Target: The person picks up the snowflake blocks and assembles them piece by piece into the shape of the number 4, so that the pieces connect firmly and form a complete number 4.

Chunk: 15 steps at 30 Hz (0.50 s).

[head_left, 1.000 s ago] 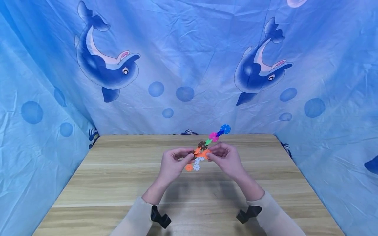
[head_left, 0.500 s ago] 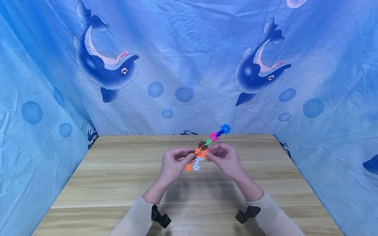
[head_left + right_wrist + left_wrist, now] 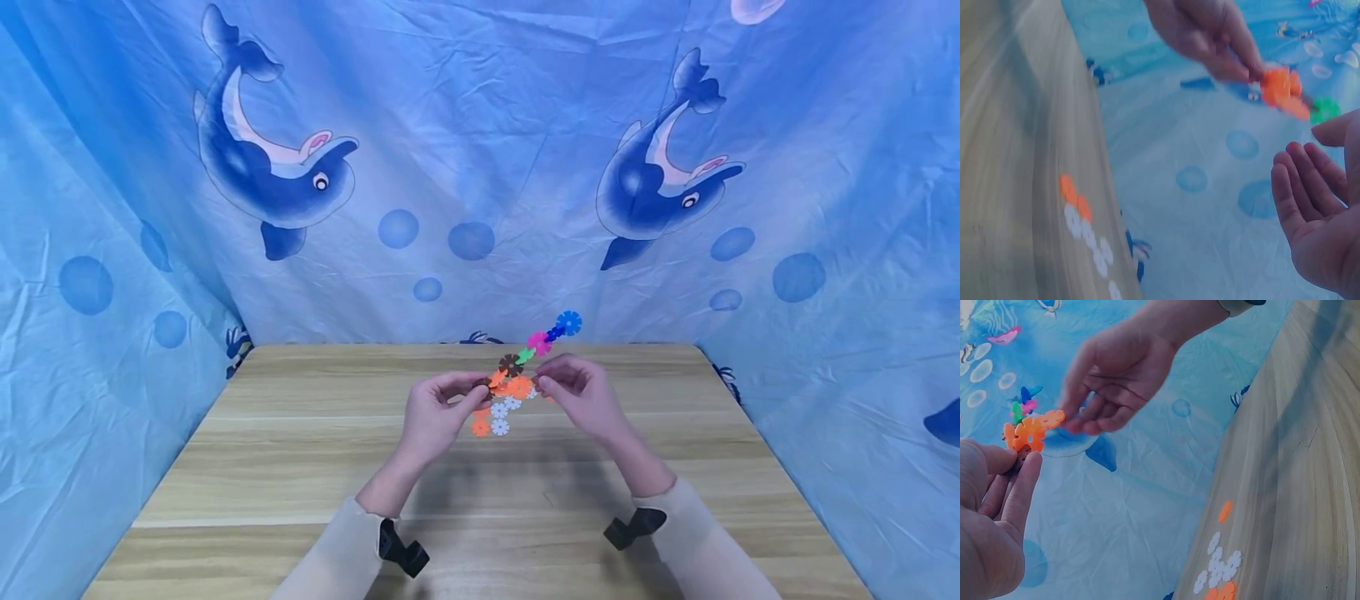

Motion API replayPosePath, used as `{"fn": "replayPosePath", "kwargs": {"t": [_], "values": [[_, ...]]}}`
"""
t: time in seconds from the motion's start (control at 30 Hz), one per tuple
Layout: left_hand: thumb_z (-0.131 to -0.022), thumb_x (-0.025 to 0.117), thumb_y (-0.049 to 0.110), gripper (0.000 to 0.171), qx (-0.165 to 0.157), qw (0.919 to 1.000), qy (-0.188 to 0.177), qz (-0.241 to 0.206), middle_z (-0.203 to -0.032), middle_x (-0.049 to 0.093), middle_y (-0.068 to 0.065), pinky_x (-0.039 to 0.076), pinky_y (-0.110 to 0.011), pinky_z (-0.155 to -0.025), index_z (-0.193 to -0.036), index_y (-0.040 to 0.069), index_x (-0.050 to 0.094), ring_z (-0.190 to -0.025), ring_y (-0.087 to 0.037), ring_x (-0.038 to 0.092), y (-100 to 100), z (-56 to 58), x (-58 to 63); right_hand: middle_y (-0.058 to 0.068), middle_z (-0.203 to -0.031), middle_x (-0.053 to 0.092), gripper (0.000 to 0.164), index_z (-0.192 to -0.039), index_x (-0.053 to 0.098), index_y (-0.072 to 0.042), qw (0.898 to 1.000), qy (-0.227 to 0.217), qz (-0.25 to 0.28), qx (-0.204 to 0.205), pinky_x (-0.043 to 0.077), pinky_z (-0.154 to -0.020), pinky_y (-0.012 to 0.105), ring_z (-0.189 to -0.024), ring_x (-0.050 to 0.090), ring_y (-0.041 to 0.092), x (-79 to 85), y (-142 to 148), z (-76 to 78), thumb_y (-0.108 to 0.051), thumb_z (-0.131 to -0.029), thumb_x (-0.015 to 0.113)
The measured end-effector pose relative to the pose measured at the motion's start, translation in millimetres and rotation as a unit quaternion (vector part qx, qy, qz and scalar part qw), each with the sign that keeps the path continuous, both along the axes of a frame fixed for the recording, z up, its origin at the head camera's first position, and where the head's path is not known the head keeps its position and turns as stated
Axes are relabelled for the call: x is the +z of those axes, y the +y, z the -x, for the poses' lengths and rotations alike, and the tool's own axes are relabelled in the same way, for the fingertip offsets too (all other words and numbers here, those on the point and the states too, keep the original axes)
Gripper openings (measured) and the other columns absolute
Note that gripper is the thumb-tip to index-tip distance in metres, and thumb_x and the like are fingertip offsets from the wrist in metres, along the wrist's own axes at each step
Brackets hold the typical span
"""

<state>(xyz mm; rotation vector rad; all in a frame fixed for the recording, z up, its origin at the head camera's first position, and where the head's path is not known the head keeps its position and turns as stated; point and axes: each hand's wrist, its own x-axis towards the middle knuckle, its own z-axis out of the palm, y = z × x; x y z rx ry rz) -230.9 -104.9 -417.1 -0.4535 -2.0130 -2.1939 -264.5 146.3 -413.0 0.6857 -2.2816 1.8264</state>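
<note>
Holding the chain (image 3: 526,356) raised above the table (image 3: 300,467), we pinch its lower end between the thumb and fingers of the left hand (image 3: 438,414). We keep the right hand (image 3: 588,396) just beside the chain, its fingers unclenched and grasping nothing. On the table we see white discs (image 3: 1089,235) near orange discs (image 3: 1068,187); behind, a blue curtain (image 3: 450,125).

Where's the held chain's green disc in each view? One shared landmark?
Head: green disc just right of centre, beside the pink disc.
Left wrist: green disc upper left, above left hand.
Right wrist: green disc near right edge, above right hand.
Shared landmark: white discs on the tabletop.
</note>
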Motion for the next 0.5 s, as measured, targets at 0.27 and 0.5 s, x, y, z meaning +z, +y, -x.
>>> {"fn": "replayPosePath", "kwargs": {"t": [0.27,0.5], "values": [[-0.096,0.075,0.000,0.022,-0.006,0.9999,0.008,0.009,-0.112,0.075,-0.027,0.067,-0.035,-0.084,-0.118,-0.004,0.077,-0.093,-0.016,0.078,-2.7,-2.0,1.7,0.011,-0.106,0.080,0.015,-0.112,0.078,-0.007,0.983,0.022,-0.160,-0.092,0.064,-0.085,0.032,-0.092,0.074,0.019,-16.1,10.9,19.6,-0.005,-0.097,0.074],[-0.097,0.074,0.001,0.022,-0.008,0.9999,0.007,0.011,-0.111,0.075,-0.026,0.067,-0.035,-0.085,-0.118,-0.004,0.077,-0.092,-0.017,0.079,-3.4,-3.2,1.8,0.011,-0.114,0.079,0.021,-0.117,0.077,-0.006,0.963,0.024,-0.243,-0.112,0.064,-0.092,0.048,-0.105,0.073,0.030,-35.8,16.6,31.0,-0.006,-0.096,0.074]]}}
